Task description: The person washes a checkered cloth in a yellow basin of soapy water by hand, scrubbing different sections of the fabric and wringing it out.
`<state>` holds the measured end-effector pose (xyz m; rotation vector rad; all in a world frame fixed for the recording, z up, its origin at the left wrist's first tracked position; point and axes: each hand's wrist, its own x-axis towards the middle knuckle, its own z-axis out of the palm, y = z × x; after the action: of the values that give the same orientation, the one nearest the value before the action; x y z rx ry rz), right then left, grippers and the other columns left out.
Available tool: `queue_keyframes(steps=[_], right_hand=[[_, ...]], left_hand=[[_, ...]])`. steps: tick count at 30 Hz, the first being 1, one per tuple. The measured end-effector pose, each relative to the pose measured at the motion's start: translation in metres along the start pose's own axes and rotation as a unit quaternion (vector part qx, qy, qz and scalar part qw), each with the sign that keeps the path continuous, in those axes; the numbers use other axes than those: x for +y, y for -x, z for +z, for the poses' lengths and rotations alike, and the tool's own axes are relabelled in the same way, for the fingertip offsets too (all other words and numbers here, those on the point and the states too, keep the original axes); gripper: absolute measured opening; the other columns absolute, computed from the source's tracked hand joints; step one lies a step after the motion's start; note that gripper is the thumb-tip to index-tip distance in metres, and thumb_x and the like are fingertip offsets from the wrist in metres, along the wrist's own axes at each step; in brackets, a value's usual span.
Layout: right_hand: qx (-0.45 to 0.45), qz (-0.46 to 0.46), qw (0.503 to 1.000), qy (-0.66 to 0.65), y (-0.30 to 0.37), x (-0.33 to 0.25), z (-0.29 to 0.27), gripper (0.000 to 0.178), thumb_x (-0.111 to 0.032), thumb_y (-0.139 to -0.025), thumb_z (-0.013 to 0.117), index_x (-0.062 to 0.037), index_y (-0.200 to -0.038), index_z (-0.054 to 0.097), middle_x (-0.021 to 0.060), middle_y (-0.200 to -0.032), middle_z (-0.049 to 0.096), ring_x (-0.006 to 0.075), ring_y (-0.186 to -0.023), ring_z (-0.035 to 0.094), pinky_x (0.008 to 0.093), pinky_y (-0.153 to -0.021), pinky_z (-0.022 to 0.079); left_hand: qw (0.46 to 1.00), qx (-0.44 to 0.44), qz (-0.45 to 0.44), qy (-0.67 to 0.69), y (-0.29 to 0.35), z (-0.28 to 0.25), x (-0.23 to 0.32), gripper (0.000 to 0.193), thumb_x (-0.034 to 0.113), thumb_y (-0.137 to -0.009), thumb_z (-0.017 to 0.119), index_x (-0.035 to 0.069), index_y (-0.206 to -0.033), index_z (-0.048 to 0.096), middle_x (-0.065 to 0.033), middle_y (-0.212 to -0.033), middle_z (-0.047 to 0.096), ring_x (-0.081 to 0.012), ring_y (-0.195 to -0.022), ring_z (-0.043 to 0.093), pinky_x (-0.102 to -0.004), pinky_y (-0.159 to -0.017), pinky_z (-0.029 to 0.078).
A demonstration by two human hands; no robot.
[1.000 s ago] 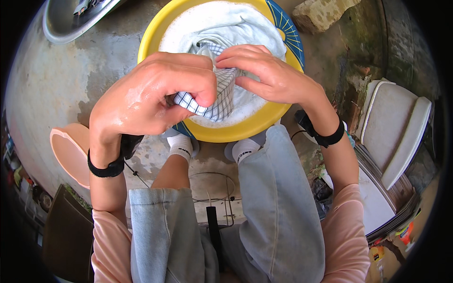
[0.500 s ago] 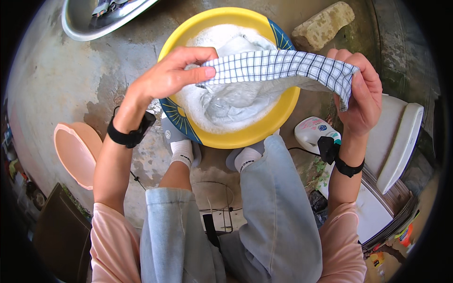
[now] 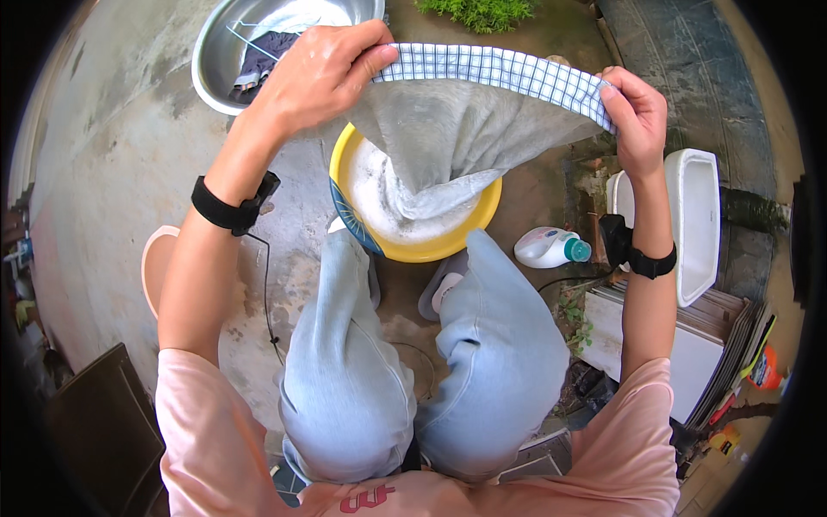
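As the cloth (image 3: 461,125) spans both hands in the head view: up it is, above the yellow basin (image 3: 339,155), wet grey folds dipping to the suds!
Checked band (image 3: 482,65): arching from hand to hand along the top edge.
Left hand (image 3: 323,73): thumb and fingers pinching the band's left end.
Right hand (image 3: 639,116): pinching the other end.
White bottle (image 3: 543,248): teal-capped, near the basin's right.
Metal basin (image 3: 203,77): upper left, dark fabric inside.

Bright, diffuse daylight; soft shadows; fisheye-bent edges, black corners.
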<state>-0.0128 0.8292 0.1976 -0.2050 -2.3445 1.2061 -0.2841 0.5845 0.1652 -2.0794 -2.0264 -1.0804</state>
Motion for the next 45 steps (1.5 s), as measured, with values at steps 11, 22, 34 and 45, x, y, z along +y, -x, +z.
queue_keyframes(steps=[11,22,34,45], right_hand=[[0.044,-0.157,0.977,0.137,-0.029,-0.122,-0.072,0.015,-0.009,-0.094,0.057,0.0032,-0.087,0.060,-0.0049,-0.076,0.050,0.0034,-0.067,0.039,0.0202,-0.059,0.030],[0.013,-0.029,0.999,-0.015,-0.003,-0.073,-0.035,0.016,-0.011,-0.094,0.055,0.0004,-0.083,0.060,-0.0062,-0.074,0.050,0.0016,-0.068,0.041,0.0197,-0.060,0.031],[-0.147,0.184,0.972,-0.018,0.090,0.048,0.079,0.011,-0.009,-0.087,0.061,0.0014,-0.083,0.063,0.0085,-0.067,0.056,0.0169,-0.059,0.051,0.0293,-0.057,0.040],[-0.276,0.143,0.880,0.361,0.096,0.147,0.217,0.102,-0.040,-0.065,0.087,-0.0200,-0.150,0.034,0.0205,-0.156,0.026,0.0389,-0.145,0.022,0.0578,-0.115,0.021]], left_hand=[[0.996,0.030,0.021,-0.082,-0.060,-0.141,0.103,0.019,0.018,-0.087,0.068,0.001,-0.086,0.061,-0.0125,-0.070,0.056,-0.0279,-0.066,0.057,-0.0363,-0.062,0.045],[0.995,-0.086,-0.040,0.023,-0.045,-0.098,0.071,0.028,0.026,-0.096,0.059,0.001,-0.085,0.058,-0.0043,-0.066,0.042,-0.0137,-0.062,0.038,-0.0309,-0.057,0.035],[0.890,-0.327,-0.252,0.192,0.084,0.070,-0.013,0.020,0.021,-0.092,0.062,0.002,-0.087,0.065,-0.0165,-0.066,0.060,-0.0312,-0.061,0.058,-0.0400,-0.060,0.044],[0.878,-0.398,-0.215,-0.157,0.116,0.216,-0.016,0.106,0.049,-0.067,0.083,0.023,-0.153,0.027,-0.0251,-0.158,0.017,-0.0443,-0.147,0.012,-0.0690,-0.112,0.017]])
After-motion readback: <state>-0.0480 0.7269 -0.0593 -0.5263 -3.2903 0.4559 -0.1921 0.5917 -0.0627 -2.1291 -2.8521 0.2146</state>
